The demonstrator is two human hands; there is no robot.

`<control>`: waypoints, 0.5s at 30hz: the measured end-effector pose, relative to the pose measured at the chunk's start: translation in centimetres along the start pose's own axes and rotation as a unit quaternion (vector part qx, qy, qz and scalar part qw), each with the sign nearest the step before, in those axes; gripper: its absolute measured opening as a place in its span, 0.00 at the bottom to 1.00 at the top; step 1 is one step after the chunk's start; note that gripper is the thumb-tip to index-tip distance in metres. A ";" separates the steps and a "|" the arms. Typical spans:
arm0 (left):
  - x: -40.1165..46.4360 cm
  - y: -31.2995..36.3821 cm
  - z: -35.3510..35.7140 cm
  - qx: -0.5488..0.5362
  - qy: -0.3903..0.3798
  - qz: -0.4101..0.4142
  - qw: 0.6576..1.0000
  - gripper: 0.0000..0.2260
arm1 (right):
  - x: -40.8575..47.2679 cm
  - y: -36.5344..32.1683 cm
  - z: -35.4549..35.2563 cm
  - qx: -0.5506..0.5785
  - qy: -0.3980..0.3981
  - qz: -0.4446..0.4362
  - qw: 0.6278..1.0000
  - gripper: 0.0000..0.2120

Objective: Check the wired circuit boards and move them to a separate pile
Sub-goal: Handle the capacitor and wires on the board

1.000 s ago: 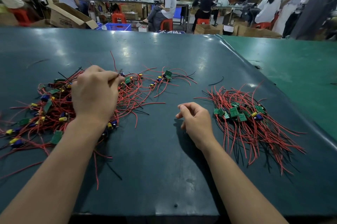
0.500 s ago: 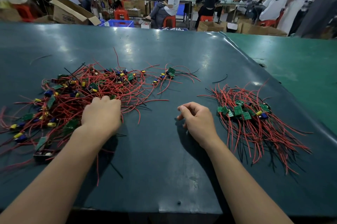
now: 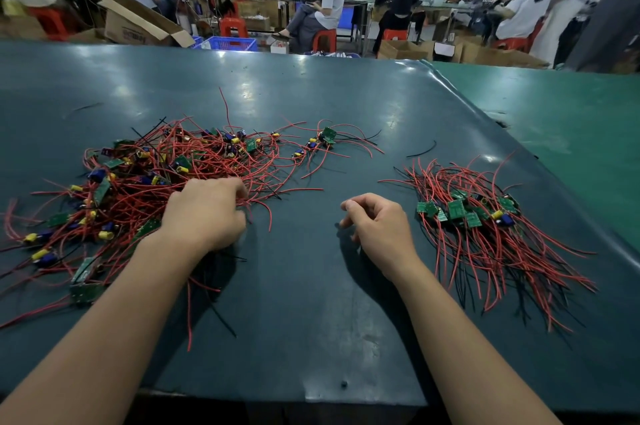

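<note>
A large tangled pile of wired circuit boards (image 3: 138, 178), small green boards with red and black leads and blue and yellow parts, covers the left of the dark table (image 3: 311, 327). My left hand (image 3: 207, 213) lies at the pile's near right edge with its fingers curled down around some red wires; what lies under the palm is hidden. A smaller, tidier pile of boards (image 3: 467, 216) lies at the right, leads fanned toward me. Between the two piles my right hand (image 3: 377, 227) rests on the table, fingers loosely curled, holding nothing.
A single board (image 3: 327, 135) lies at the big pile's far right end, and a loose black wire (image 3: 420, 150) lies beyond the small pile. A green table (image 3: 561, 119) adjoins on the right. Behind are seated workers, red stools, cardboard boxes and a blue crate.
My left hand has drawn back from the far middle of the big pile to its near right edge. My right hand has stayed where it was.
</note>
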State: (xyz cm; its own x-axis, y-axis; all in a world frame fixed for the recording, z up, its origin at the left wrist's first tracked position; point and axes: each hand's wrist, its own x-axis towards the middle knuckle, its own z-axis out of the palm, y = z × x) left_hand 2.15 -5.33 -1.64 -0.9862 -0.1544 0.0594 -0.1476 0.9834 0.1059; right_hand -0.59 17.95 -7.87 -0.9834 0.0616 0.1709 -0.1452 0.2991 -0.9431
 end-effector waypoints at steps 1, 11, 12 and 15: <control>-0.1 0.0 -0.1 0.003 0.040 -0.008 0.999 0.15 | 0.0 0.0 0.0 -0.001 -0.001 0.001 1.000 0.09; 0.2 2.4 -0.7 -0.049 -0.166 0.040 0.984 0.15 | -0.2 -0.3 -0.1 -0.009 -0.005 0.001 1.000 0.08; 0.2 2.5 -0.3 -0.055 -0.143 0.042 0.987 0.14 | -0.2 -0.2 -0.2 -0.008 -0.005 0.002 1.000 0.08; 0.2 2.7 0.3 -0.059 0.100 0.028 0.993 0.10 | -0.2 -0.3 -0.2 -0.009 -0.005 0.003 1.000 0.08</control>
State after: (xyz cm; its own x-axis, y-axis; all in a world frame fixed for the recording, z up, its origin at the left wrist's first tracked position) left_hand 1.54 -2.70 -1.59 -0.9564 -0.1279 0.2625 -0.0719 0.9745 0.2128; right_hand -0.34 18.01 -7.59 -0.9854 0.0541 0.1614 -0.1366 0.3148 -0.9393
